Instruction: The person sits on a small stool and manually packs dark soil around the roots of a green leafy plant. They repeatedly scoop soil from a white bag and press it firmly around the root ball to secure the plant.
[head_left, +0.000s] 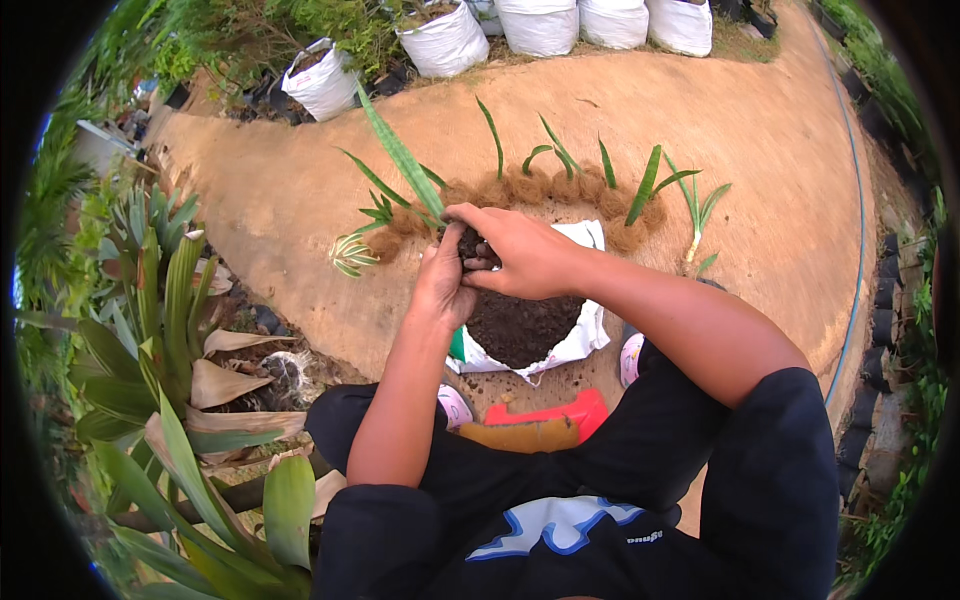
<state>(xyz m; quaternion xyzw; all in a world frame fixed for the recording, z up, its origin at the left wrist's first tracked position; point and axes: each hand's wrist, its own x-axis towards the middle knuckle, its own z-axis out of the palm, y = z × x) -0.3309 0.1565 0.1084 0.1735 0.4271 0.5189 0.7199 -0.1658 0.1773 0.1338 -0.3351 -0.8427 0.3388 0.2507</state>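
My left hand (444, 289) and my right hand (521, 251) are cupped together around a clump of dark soil (471, 244). A long green snake plant leaf (401, 157) rises from the clump at my fingertips. Below my hands stands a white sack (598, 330) with its top folded down, holding dark soil (525, 322). Beyond it, fibre-wrapped root balls (529, 184) with upright green leaves lie in an arc. A bare-rooted plantlet (697, 217) lies at the right end of the arc, and a small variegated plant (351, 253) is at the left end.
White grow bags (536, 26) line the far edge of the path. A blue hose (855, 180) runs along the right. Large leafy plants (165, 315) crowd the left side. A red plastic object (592, 411) lies between my feet.
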